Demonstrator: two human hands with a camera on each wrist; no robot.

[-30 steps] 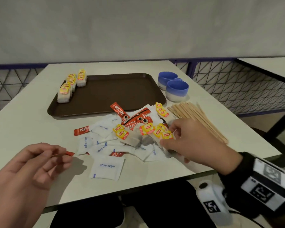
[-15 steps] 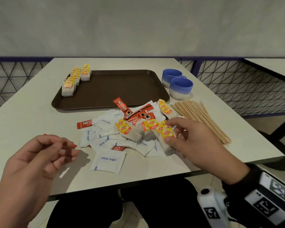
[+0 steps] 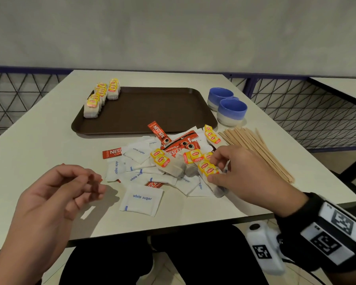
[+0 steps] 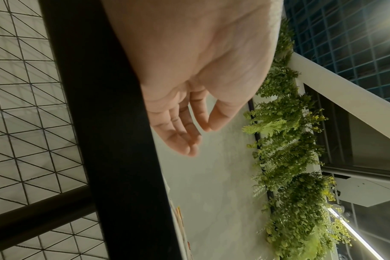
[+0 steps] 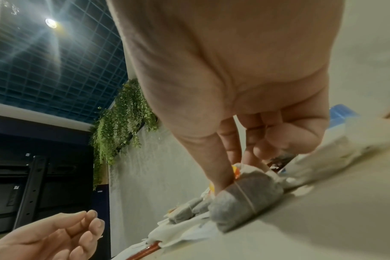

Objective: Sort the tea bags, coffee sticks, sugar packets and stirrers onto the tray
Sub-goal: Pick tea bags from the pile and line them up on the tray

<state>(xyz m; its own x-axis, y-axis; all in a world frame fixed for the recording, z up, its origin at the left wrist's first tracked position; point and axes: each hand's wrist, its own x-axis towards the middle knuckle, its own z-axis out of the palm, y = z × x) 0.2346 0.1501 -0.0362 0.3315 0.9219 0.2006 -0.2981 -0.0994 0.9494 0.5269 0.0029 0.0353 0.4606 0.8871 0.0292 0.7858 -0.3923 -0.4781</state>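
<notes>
Tea bags with yellow Lipton tags (image 3: 100,98): we count one short row done, at far-left corner of brown plastic tray (image 3: 152,112). Left: loose tea bags (image 3: 209,171), red Nescafé coffee sticks (image 3: 159,132), white sugar packets (image 3: 141,202) heaped mid-counter (image 3: 39,145), wooden stirrers (image 3: 255,149) near right edge. Our right hand (image 3: 236,173): fingers pinch tea bag. Left hand (image 3: 56,194): loosely curled, empty. Two blue-and-white cups (image 3: 231,112) beside tray; route clear.

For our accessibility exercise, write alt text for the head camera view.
A right hand pinches a tea bag in a pile of sugar packets and coffee sticks on a table. The left hand hovers nearby, holding nothing. Behind, a brown tray holds tea bags only.
</notes>
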